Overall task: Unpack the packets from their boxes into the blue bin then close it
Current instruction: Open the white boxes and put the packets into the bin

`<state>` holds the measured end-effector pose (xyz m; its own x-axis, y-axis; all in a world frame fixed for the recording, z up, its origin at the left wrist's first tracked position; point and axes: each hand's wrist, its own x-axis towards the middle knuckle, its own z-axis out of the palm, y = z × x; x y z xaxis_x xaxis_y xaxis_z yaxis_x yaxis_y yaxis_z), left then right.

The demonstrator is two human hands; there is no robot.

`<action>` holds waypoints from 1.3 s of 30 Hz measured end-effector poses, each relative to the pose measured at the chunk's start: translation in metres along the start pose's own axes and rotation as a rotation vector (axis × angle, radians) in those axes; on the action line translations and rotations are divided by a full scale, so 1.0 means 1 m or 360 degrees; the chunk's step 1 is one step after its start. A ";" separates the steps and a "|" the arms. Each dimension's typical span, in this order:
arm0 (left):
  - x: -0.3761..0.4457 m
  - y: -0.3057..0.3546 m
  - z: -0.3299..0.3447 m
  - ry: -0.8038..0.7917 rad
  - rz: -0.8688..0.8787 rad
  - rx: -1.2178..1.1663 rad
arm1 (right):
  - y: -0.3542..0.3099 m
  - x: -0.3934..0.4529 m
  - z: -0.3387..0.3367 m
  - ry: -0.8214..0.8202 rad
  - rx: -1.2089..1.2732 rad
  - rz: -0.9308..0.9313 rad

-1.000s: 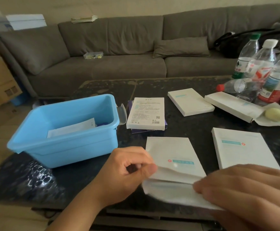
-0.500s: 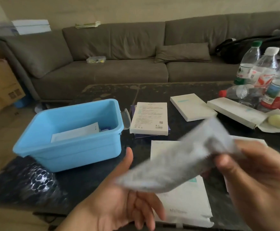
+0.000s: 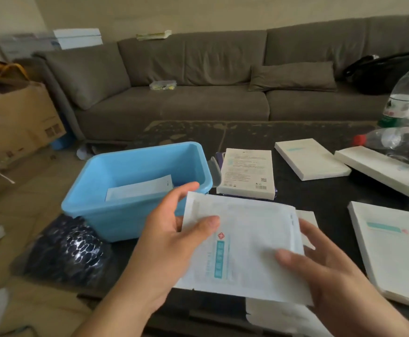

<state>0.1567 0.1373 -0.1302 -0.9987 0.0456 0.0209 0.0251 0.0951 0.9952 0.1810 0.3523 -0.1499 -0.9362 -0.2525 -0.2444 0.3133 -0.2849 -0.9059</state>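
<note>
Between both hands, packet [image 3: 247,242] lies flat, long axis running away.

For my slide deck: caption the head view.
Both hands, left and right, hold a white packet beside the open blue bin.

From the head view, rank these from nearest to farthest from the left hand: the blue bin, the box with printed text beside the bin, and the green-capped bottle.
Measured from the left hand:
1. blue bin, just beyond the fingertips, on the table's left.
2. box with printed text, right of the bin, mid-table.
3. green-capped bottle, at the far right edge.
</note>
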 end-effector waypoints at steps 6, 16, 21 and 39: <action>0.002 -0.010 -0.013 -0.0294 -0.0269 0.0156 | -0.012 0.009 0.015 0.0240 -0.0253 -0.0013; 0.003 0.015 -0.046 0.0183 0.0057 0.0170 | -0.047 0.019 0.066 0.0564 -0.0723 -0.0504; 0.023 0.009 -0.095 0.1312 0.0694 -0.0161 | -0.083 0.089 0.091 0.0411 -0.0868 -0.0685; 0.036 0.002 -0.140 0.1546 0.0302 -0.0712 | -0.041 0.204 0.177 -0.0252 -0.1904 0.0020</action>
<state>0.1146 0.0003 -0.1144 -0.5928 -0.8039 0.0492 0.3611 -0.2107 0.9084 0.0051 0.1485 -0.1015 -0.8781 -0.3834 -0.2861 -0.1019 0.7342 -0.6713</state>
